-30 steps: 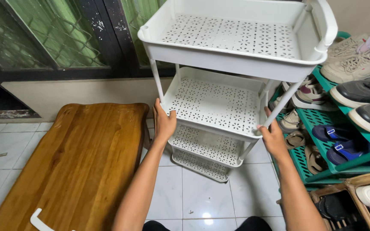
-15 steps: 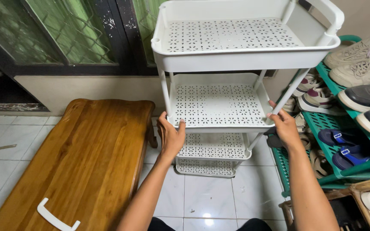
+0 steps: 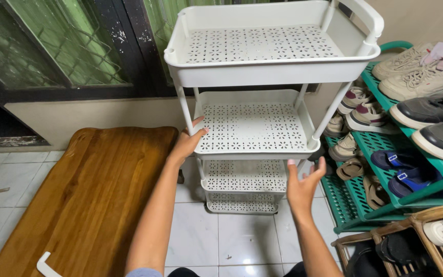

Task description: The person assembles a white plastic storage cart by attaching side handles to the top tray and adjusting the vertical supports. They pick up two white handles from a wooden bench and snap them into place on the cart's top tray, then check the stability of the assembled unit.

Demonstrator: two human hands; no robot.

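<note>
A white plastic trolley rack (image 3: pixel 262 77) with several perforated tiers stands upright on the tiled floor, against the wall below a window. My left hand (image 3: pixel 186 141) grips the front left corner of its middle tier (image 3: pixel 255 128), thumb on top. My right hand (image 3: pixel 303 185) hovers just below and in front of that tier's right corner, fingers spread, touching nothing. The lower tiers (image 3: pixel 244 177) show between my arms.
A brown wooden board (image 3: pixel 88 195) lies flat on the floor to the left, with a white plastic piece (image 3: pixel 44 264) at its near end. A green shoe rack (image 3: pixel 411 149) full of shoes stands on the right. A rattan basket (image 3: pixel 411 241) sits near right.
The rack has come from a tilt to upright and straight. My right hand has let go of the right post and now hangs free with its fingers apart; my left hand keeps its hold.
</note>
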